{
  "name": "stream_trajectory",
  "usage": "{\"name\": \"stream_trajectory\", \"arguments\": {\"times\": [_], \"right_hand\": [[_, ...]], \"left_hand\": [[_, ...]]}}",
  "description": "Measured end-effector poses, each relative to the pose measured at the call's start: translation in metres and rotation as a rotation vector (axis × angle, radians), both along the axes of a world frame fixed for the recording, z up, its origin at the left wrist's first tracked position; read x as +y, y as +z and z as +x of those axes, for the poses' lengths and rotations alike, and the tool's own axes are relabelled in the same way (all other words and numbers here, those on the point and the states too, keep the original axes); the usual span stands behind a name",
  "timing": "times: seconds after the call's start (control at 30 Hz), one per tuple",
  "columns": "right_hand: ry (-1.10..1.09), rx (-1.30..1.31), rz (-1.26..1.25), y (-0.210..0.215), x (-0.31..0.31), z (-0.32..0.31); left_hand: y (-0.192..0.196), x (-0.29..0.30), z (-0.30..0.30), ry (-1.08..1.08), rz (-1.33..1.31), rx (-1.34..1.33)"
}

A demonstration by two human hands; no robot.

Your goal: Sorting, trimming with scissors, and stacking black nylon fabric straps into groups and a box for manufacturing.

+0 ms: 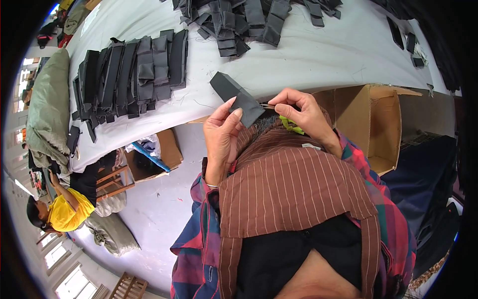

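Note:
A dark grey folded fabric strip [230,91] slants up and left from my left hand [223,128], its thumb on top and fingers beneath. At the strip's lower right end is my right hand [302,112]. Its thumb and forefinger pinch a small thin metal tool [269,106], whose tip meets the fabric edge. My fingers hide most of the tool, so its exact kind is unclear. A bright yellow-green tie [291,125] hangs below that hand.
On the white-covered table [199,65] lie a row of dark fabric strips [130,74] and a loose pile [239,22]. A cardboard box [371,124] stands at right, another box [172,149] under the table. A person in yellow [72,209] works at far left beside stuffed sacks [49,104].

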State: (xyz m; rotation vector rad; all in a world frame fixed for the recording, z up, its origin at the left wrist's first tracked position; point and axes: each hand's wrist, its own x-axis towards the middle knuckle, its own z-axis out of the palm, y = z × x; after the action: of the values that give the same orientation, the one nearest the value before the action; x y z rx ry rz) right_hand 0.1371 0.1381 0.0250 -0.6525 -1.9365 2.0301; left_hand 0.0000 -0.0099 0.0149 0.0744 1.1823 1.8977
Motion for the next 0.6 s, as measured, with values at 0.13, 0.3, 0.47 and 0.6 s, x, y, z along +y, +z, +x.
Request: {"name": "stream_trajectory", "arguments": {"times": [0.13,0.3,0.47,0.6], "right_hand": [[-0.047,0.055,0.178,0.000,-0.001,0.000],[-0.077,0.040,0.375,0.010,0.000,0.000],[-0.099,0.055,0.630,0.009,0.005,0.002],[-0.008,0.132,0.678,0.029,0.001,-0.013]], "left_hand": [[-0.002,0.000,0.000,0.003,0.027,-0.023],[-0.002,0.000,-0.001,-0.016,0.035,-0.033],[0.001,0.001,-0.002,-0.018,0.049,-0.033],[0.011,0.002,-0.003,-0.006,0.066,-0.064]]}}
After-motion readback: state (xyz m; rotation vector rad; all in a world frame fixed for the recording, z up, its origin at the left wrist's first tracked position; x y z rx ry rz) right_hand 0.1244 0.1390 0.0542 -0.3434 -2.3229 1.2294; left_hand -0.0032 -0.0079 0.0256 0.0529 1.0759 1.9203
